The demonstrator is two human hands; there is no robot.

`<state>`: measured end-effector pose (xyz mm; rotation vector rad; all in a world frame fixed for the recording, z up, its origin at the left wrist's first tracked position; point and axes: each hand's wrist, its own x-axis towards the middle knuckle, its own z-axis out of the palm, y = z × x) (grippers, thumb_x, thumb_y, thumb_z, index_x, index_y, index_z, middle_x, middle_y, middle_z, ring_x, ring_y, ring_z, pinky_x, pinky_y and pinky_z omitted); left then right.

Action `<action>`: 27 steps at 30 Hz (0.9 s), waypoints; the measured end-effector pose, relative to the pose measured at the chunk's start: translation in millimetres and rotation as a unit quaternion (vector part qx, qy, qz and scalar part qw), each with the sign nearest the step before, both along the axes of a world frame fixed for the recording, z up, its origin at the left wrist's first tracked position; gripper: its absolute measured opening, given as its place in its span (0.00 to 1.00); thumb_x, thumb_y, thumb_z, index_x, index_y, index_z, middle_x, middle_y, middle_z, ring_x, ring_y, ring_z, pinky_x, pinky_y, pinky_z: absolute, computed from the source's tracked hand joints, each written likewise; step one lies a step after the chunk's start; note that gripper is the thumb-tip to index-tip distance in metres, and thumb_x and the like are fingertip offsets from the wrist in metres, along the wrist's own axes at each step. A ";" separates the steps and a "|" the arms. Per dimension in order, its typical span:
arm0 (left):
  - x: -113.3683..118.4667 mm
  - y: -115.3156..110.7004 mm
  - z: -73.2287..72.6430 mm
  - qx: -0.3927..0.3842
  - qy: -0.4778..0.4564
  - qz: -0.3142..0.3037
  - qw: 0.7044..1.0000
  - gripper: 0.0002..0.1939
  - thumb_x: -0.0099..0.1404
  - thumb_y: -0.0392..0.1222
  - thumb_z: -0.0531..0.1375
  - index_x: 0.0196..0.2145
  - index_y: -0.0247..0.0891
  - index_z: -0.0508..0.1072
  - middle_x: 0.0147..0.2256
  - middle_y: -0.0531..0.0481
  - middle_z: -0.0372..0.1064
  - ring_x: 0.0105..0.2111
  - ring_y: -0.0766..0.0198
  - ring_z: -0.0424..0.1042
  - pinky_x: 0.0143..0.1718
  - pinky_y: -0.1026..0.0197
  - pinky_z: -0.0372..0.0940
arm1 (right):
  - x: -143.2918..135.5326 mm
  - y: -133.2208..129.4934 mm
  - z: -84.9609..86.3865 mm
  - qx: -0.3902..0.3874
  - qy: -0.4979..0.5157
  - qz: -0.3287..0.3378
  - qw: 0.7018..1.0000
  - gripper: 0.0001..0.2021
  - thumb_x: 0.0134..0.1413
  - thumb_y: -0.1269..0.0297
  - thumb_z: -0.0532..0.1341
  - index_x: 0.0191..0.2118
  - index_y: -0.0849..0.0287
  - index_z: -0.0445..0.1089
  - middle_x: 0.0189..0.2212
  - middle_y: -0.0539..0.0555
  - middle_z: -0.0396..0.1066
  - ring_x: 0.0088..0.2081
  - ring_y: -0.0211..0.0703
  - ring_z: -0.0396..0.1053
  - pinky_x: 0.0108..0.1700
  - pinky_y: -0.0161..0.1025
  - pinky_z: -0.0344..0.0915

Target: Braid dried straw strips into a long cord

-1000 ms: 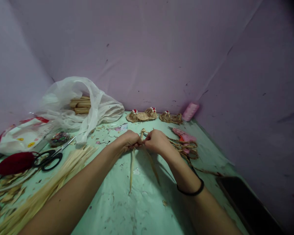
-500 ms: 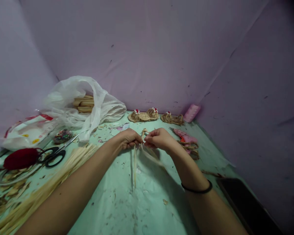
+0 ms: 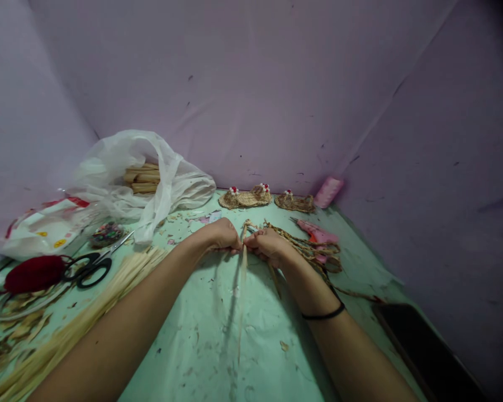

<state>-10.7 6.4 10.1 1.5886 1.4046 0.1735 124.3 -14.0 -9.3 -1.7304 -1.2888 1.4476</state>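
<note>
Pale dried-fibre strands [image 3: 243, 285] hang down from between my two hands at the middle of the table. My left hand [image 3: 224, 237] is closed, its fingers pinched on the strands from the left. From the other side my right hand [image 3: 265, 245] pinches them too, its fingertips almost meeting the left ones. A short knotted end [image 3: 247, 223] of the fibre pokes up just beyond the fingers. Behind my right wrist lies a twisted brown braided cord [image 3: 302, 245], partly covered by the arm.
Small woven slippers [image 3: 251, 199] with bead flowers stand by the wall. A pink glue gun [image 3: 316, 231] and a dark phone [image 3: 427, 352] lie right. At left are a fibre bundle [image 3: 88, 310], scissors [image 3: 94, 269], red yarn [image 3: 36, 273] and a plastic bag [image 3: 171, 184].
My right hand has turned and drawn lower, uncovering more of the braided cord. The hanging strands have shifted to the middle and hang longer below my hands.
</note>
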 end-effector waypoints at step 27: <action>10.4 -3.5 -7.1 -0.204 -0.172 0.100 0.959 0.05 0.49 0.31 0.55 0.18 0.29 0.67 0.15 0.51 0.63 0.12 0.76 0.57 0.13 0.72 0.51 | 15.7 1.2 -6.3 -0.038 0.186 0.082 0.978 0.04 0.32 0.76 0.56 0.21 0.62 0.60 0.10 0.42 0.55 0.12 0.26 0.43 0.16 0.28 0.37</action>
